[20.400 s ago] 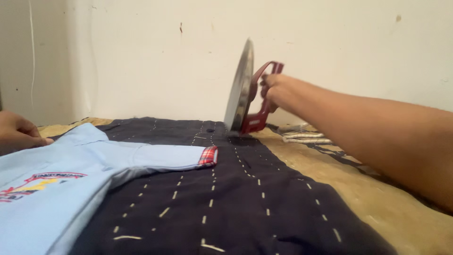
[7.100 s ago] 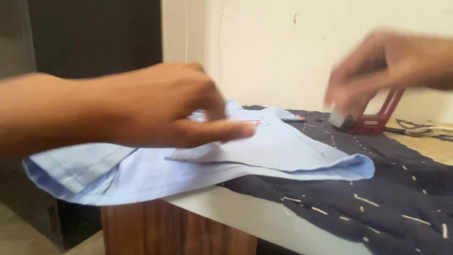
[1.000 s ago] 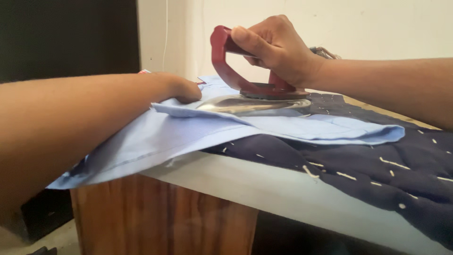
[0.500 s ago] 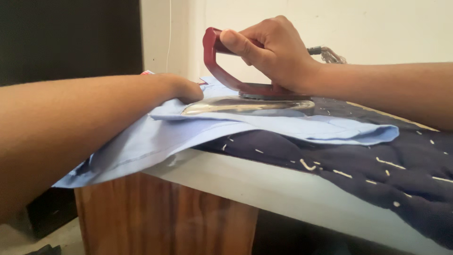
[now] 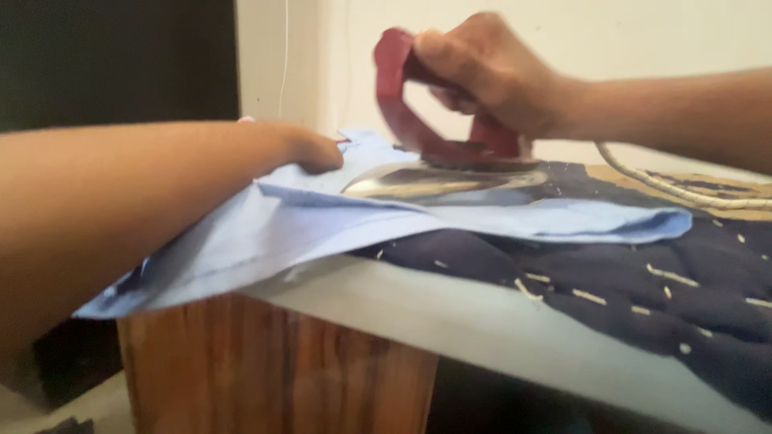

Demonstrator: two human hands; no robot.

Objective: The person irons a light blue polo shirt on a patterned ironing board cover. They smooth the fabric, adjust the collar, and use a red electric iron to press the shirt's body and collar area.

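A pale wall [image 5: 643, 32] stands behind a desk [image 5: 450, 309] with a white top edge and a wooden side, and a dark doorway or panel fills the far left. A dark blue quilted cloth with white stitches [image 5: 643, 281] covers the desk, and on it lies a light blue shirt [image 5: 305, 221], its left part hanging over the near left corner of the desk. The right hand [image 5: 490, 68] is closed tight around the dark red handle of an iron [image 5: 450, 173], whose shiny metal soleplate lies flat on the shirt near the middle of the scene; the iron looks a little blurred. A pale cord [image 5: 675, 189] runs from behind the iron across the cloth to the right. The left hand [image 5: 310, 149] reaches in from the left and rests on the shirt just left of the iron's tip, fingers curled down against the fabric, whether pinching it or only pressing it I cannot tell
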